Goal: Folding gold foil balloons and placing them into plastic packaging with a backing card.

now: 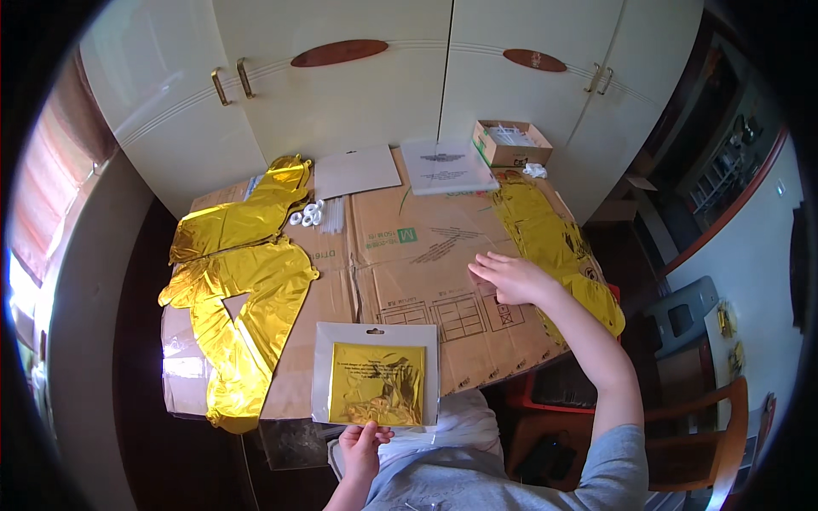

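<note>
My left hand (361, 450) pinches the lower edge of a clear packet (377, 383), held upright at the table's near edge. Inside it a folded gold foil balloon lies against a pale backing card with a hang hole. My right hand (509, 279) hovers over or rests on the flattened cardboard (375, 285), fingers stretched to the left and holding nothing. Flat gold foil balloons (254, 311) spread over the left side, and more gold foil (550, 243) covers the right side. White ribbon rolls (307, 213) sit beside thin clear straws (333, 216).
At the back lie a grey card stack (356, 173) and a pile of clear printed bags (448, 169). A small cardboard box (513, 145) holds white sticks. White cabinets (341, 94) stand behind the table. A wooden chair (711, 426) is at the right.
</note>
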`<action>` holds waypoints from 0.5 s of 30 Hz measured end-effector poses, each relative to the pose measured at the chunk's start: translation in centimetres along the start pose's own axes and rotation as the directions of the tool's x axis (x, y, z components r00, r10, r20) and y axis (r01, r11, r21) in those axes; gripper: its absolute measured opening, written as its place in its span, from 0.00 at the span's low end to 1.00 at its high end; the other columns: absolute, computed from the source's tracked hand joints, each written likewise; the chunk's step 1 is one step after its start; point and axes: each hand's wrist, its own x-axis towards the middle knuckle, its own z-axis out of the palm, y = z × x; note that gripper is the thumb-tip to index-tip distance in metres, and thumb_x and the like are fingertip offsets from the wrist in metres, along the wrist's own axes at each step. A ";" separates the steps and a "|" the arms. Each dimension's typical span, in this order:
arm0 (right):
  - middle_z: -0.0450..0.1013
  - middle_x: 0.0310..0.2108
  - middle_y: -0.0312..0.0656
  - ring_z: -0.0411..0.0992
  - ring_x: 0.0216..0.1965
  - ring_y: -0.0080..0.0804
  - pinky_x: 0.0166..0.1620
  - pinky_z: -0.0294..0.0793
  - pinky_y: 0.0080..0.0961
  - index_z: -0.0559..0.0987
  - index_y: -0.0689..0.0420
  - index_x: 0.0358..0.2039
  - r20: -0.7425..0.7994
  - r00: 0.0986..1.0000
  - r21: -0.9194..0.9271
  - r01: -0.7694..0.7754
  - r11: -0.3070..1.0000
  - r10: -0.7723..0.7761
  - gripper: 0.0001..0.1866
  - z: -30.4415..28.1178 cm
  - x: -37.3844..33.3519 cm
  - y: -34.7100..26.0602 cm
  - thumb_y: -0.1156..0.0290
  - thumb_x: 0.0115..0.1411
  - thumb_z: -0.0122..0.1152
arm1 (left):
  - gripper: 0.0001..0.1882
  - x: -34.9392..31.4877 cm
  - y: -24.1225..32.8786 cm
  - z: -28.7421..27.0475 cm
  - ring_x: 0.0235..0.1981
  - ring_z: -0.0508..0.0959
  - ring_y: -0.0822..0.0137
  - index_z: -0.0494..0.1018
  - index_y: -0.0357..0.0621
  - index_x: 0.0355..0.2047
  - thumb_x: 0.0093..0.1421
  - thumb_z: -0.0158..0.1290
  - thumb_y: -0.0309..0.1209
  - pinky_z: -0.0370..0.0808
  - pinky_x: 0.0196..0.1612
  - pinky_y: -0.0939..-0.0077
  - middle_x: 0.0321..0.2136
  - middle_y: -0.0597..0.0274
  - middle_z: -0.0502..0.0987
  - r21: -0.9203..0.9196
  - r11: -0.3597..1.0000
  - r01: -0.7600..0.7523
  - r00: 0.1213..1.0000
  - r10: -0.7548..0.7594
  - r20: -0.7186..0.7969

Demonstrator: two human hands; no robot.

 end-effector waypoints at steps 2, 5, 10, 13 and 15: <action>0.68 0.57 0.51 0.70 0.55 0.44 0.53 0.74 0.37 0.69 0.56 0.57 -0.167 0.985 -0.140 0.018 0.990 -0.042 0.27 1.1 0.8 0.2 0.72 0.55 0.57 | 0.06 0.1 -0.2 -0.3 0.23 0.80 0.62 0.73 0.35 0.31 0.64 0.52 0.25 0.80 0.31 0.71 0.25 0.49 0.80 -0.004 1.000 -0.006 1.000 0.006 0.017; 0.76 0.43 0.45 0.77 0.40 0.41 0.39 0.78 0.34 0.75 0.57 0.47 -0.242 0.970 -0.278 -0.068 0.958 -0.002 0.17 2.0 2.2 -0.5 0.69 0.57 0.56 | 0.07 0.3 -0.3 -0.6 0.25 0.81 0.62 0.74 0.34 0.32 0.64 0.53 0.26 0.80 0.33 0.69 0.27 0.49 0.80 0.004 1.000 0.000 0.999 0.000 0.041; 0.77 0.24 0.38 0.78 0.25 0.36 0.26 0.77 0.34 0.78 0.51 0.35 -0.544 0.837 -0.095 -0.132 0.987 0.060 0.06 0.3 3.1 0.6 0.70 0.58 0.55 | 0.07 0.3 -0.2 -0.5 0.25 0.81 0.63 0.74 0.34 0.31 0.64 0.52 0.26 0.81 0.34 0.68 0.27 0.49 0.80 0.026 1.000 -0.002 0.998 0.000 0.056; 0.78 0.25 0.41 0.78 0.24 0.38 0.27 0.78 0.36 0.79 0.48 0.35 -0.672 0.696 0.065 -0.285 0.956 0.253 0.07 -5.7 4.6 2.7 0.70 0.58 0.54 | 0.06 0.5 -0.2 -0.3 0.24 0.81 0.61 0.72 0.34 0.31 0.64 0.51 0.24 0.80 0.30 0.71 0.25 0.48 0.80 0.044 0.999 -0.012 0.999 0.010 0.043; 0.78 0.28 0.43 0.78 0.27 0.44 0.31 0.79 0.40 0.79 0.50 0.35 -0.671 0.642 0.129 -0.392 0.911 0.371 0.07 -9.5 6.4 5.7 0.67 0.59 0.54 | 0.06 0.7 -0.3 -0.2 0.24 0.81 0.61 0.73 0.34 0.31 0.64 0.51 0.24 0.80 0.30 0.71 0.25 0.48 0.80 0.045 0.999 -0.014 0.999 0.012 0.039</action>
